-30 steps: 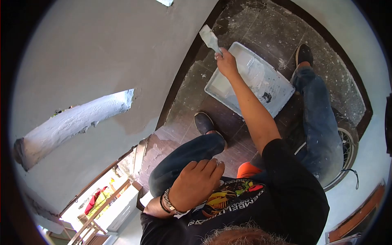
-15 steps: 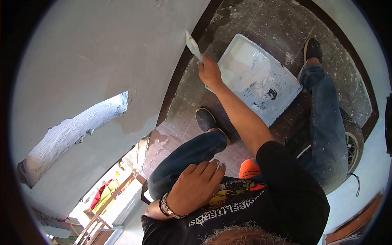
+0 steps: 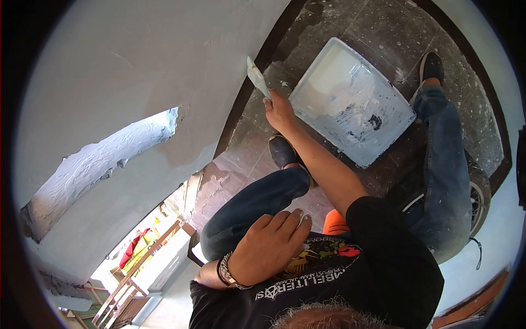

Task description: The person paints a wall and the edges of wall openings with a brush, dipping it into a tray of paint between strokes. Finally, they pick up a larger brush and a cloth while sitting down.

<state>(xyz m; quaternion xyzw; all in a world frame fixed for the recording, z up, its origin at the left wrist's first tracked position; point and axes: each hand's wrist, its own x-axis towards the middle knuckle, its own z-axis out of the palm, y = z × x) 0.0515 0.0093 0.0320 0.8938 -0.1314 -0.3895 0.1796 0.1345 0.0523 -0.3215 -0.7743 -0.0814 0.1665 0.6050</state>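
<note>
At the upper centre my right hand is closed around a white-coated paintbrush. The brush's far tip overlaps the wall's lower edge, by the dark skirting. Just right of that hand, on the floor, lies a white paint tray with pale wet paint at its far end and dark streaks nearer me. Close over my shirt front, my left hand shows its back, fingers curled and pressed together. A whitish bit shows at its fingertips; I cannot tell what it is. A bracelet circles the left wrist.
The grey wall on the left has a rough white recess. Paint-spattered dark tiles cover the floor. A wheel stands by my right leg, and something orange lies between my legs. Lower left, an opening shows wooden rails.
My right hand and the brush have shifted slightly down in view, the brush tip along the wall's lower edge. My left hand has moved slightly right. The view has also shifted a little.
</note>
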